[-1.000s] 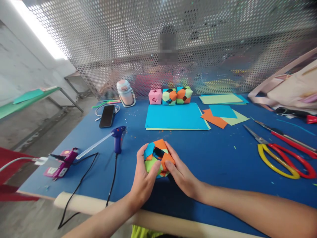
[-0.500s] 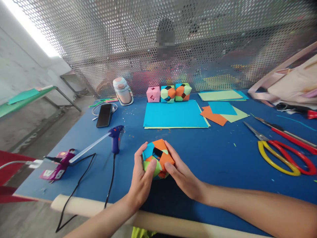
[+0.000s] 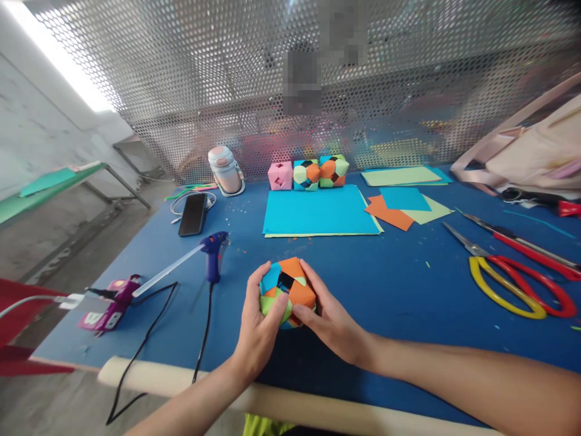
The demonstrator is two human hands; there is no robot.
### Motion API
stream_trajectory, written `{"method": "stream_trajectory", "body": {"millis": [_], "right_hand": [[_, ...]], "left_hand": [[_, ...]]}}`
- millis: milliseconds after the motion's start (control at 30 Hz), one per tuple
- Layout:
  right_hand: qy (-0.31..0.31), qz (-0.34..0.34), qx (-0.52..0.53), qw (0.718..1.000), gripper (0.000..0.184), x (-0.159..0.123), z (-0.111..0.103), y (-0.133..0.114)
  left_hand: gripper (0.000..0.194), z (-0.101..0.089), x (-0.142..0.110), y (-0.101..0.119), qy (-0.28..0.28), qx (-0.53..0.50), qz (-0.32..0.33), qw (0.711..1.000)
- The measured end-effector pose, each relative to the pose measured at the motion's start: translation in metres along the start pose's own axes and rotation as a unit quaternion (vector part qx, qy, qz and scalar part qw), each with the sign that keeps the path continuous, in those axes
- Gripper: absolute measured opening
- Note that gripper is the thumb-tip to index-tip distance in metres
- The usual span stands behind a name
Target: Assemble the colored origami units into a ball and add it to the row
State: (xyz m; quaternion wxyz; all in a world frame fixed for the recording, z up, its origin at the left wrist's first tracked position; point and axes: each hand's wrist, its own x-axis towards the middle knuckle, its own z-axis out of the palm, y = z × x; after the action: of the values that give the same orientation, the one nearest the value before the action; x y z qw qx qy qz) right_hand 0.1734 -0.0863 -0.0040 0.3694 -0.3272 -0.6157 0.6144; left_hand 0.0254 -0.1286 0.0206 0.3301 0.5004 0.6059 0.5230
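Observation:
A folded paper cube (image 3: pixel 297 292) in orange, blue and light green, with dark openings in its faces, is held between my two hands near the front of the table. My left hand (image 3: pixel 261 318) grips its left side, thumb across the green part. On the right side, my right hand (image 3: pixel 333 321) has its fingers along the cube and its thumb pressed on the orange face. The cube's underside is hidden. Behind it lie stacked blue paper sheets (image 3: pixel 318 212). Further back stand a pink paper cube (image 3: pixel 280 175) and two multicoloured paper cubes (image 3: pixel 333 171).
A glue gun (image 3: pixel 213 257) with a black cord, a phone (image 3: pixel 193 214) and a bottle (image 3: pixel 226 171) are on the left. Yellow-and-red scissors (image 3: pixel 506 287), a red-handled cutter (image 3: pixel 535 249) and loose paper pieces (image 3: pixel 393 212) lie right. A perforated metal panel (image 3: pixel 227 79) rises behind.
My right thumb has shifted slightly left and down across the cube's orange face. Both hands keep holding the cube, and the camera view has shifted a little.

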Motion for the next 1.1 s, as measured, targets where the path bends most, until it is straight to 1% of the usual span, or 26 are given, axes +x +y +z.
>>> {"method": "stream_trajectory", "body": {"millis": [167, 267, 367, 433, 467, 533, 633, 700, 800, 900, 1000, 1100], "right_hand": [[-0.013, 0.007, 0.002, 1.000, 0.086, -0.001, -0.001, -0.002], [-0.025, 0.012, -0.003, 1.000, 0.088, -0.001, -0.002, -0.003], [-0.031, 0.007, -0.024, 0.999, 0.088, -0.001, -0.003, -0.003], [-0.032, 0.003, -0.040, 0.999, 0.086, -0.001, -0.003, -0.002], [-0.033, 0.003, -0.045, 0.998, 0.086, -0.001, -0.003, -0.002], [-0.035, 0.004, -0.053, 0.998, 0.084, -0.001, -0.004, -0.002], [-0.038, 0.000, -0.057, 0.998, 0.081, 0.000, -0.004, -0.002], [-0.041, -0.006, -0.055, 0.998, 0.078, 0.000, -0.004, -0.002], [-0.042, -0.014, -0.052, 0.998, 0.075, 0.000, -0.005, -0.001], [-0.048, -0.012, -0.056, 0.997, 0.075, 0.000, -0.005, -0.001], [-0.051, -0.009, -0.065, 0.997, 0.076, 0.000, -0.004, -0.001], [-0.055, -0.014, -0.079, 0.995, 0.076, 0.001, -0.004, -0.002]], "left_hand": [[0.046, -0.001, -0.001, -0.001, 0.006, 0.003, -0.002, 1.000], [0.042, -0.003, 0.000, -0.005, 0.016, 0.009, 0.026, 0.999], [0.031, -0.007, 0.004, -0.005, 0.024, 0.000, 0.063, 0.998], [0.022, -0.010, 0.009, 0.000, 0.027, 0.007, 0.069, 0.997], [0.020, -0.011, 0.011, 0.004, 0.030, 0.014, 0.062, 0.998], [0.025, -0.015, 0.017, 0.014, 0.025, 0.033, 0.036, 0.998], [0.032, -0.019, 0.027, 0.028, -0.012, 0.068, 0.013, 0.998], [0.029, -0.021, 0.032, 0.032, -0.033, 0.085, 0.020, 0.996], [0.023, -0.022, 0.038, 0.033, -0.053, 0.097, 0.026, 0.994], [0.021, -0.022, 0.044, 0.032, -0.076, 0.101, 0.040, 0.991], [0.026, -0.024, 0.051, 0.032, -0.133, 0.101, 0.056, 0.984], [0.029, -0.026, 0.058, 0.034, -0.200, 0.119, 0.048, 0.971]]}}
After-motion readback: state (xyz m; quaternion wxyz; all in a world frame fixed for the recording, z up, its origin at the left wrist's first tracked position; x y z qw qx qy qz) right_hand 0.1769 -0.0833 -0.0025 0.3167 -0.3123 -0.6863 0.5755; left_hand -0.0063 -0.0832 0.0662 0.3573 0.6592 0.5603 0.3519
